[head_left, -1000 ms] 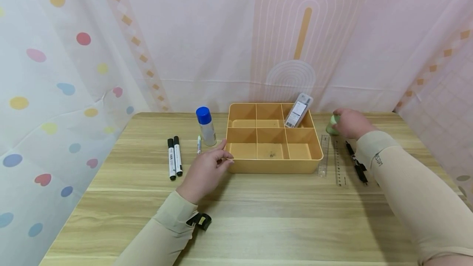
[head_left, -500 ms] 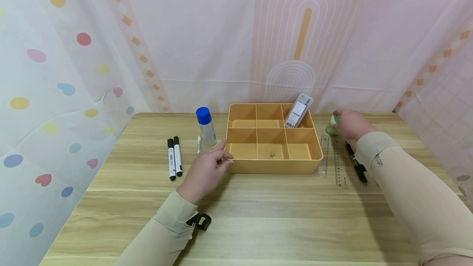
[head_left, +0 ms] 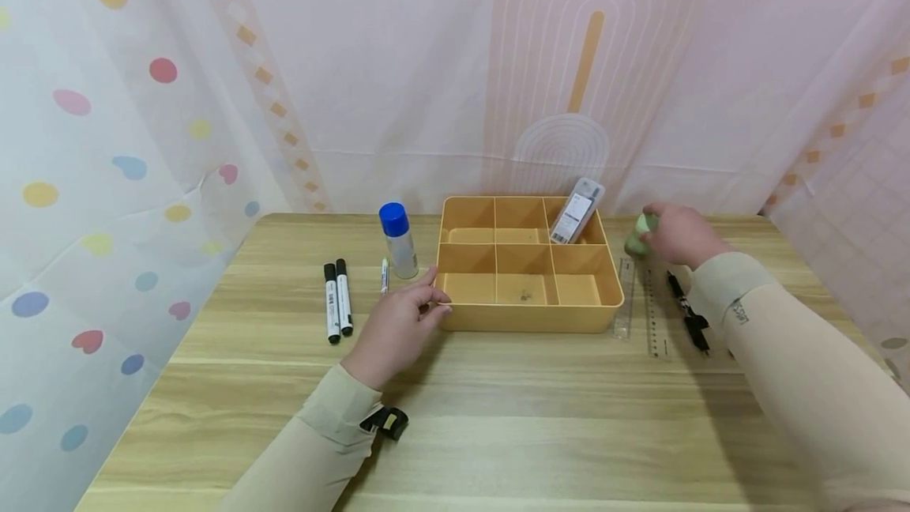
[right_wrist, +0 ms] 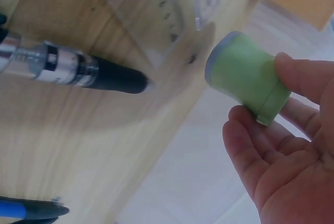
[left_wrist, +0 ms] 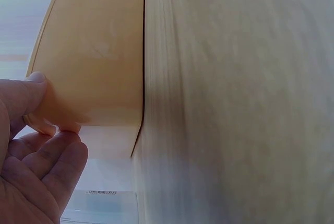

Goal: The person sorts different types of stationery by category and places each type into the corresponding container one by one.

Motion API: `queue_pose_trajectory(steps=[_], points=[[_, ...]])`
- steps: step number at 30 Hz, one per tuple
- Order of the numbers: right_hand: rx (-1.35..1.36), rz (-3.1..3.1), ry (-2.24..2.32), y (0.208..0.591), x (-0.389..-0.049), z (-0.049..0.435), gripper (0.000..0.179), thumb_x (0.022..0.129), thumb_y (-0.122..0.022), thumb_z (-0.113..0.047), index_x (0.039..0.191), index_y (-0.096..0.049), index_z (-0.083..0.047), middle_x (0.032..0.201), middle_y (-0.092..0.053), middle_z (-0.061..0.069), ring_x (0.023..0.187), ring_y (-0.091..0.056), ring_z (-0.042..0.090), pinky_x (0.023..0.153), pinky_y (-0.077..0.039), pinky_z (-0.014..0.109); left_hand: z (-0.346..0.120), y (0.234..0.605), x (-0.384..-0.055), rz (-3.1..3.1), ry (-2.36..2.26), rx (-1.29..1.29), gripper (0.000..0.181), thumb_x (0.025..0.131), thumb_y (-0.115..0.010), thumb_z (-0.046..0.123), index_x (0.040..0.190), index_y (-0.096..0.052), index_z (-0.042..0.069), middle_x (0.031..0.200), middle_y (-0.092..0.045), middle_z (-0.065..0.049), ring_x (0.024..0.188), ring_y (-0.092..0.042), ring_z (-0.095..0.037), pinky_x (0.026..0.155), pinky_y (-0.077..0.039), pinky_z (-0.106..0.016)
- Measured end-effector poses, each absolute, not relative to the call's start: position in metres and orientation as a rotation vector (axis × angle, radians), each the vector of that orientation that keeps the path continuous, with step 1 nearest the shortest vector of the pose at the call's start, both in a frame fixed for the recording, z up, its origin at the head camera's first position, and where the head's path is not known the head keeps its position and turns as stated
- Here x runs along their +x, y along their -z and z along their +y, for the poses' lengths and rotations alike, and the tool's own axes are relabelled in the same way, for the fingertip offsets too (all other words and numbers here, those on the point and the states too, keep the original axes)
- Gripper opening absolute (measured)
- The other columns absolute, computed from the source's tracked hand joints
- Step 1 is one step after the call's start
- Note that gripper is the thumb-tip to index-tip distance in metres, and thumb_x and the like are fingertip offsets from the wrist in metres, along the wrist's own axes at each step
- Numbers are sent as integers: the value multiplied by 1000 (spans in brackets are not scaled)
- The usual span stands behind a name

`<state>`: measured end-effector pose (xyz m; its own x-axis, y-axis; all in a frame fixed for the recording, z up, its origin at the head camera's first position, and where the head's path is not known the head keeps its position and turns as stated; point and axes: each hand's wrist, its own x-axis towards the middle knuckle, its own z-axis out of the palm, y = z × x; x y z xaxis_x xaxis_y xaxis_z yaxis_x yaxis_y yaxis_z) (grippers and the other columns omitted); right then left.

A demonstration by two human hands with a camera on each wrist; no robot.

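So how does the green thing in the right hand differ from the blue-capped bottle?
The green thing is short and squat; the blue-capped bottle is taller. The green thing is pale green; the bottle is whitish below its blue cap. The right hand grips the green thing; the bottle stands on the table. Both look rounded.

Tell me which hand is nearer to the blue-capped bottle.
Left. The left hand grips the orange tray just in front of the blue-capped bottle; the right hand is farther, holding a green object beyond the tray's right side.
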<state>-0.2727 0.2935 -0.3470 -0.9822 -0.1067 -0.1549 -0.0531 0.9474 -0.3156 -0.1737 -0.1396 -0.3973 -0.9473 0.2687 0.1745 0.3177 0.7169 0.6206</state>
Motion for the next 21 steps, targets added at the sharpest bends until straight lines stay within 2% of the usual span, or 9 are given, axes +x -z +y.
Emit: queue_pose_trajectory(steps=[12,21], points=[[-129,2949,561,322,-259,284,64,105,-60,-26,156,-38,8,147,-49,41,131,-51,59,110,-39,72,-138,397,-175,-2853,1040,-489,9,101,-72,21,103,-78,15,163,-48,-7,98,-76,-22,73,-55,-29],[-208,2970,615,300,-244,266,65,104,-63,-29,156,-41,5,142,-59,34,119,-60,46,102,-47,66,-139,398,-175,-2848,1047,-479,7,101,-73,20,102,-78,15,162,-49,-8,101,-77,-24,73,-55,-29]])
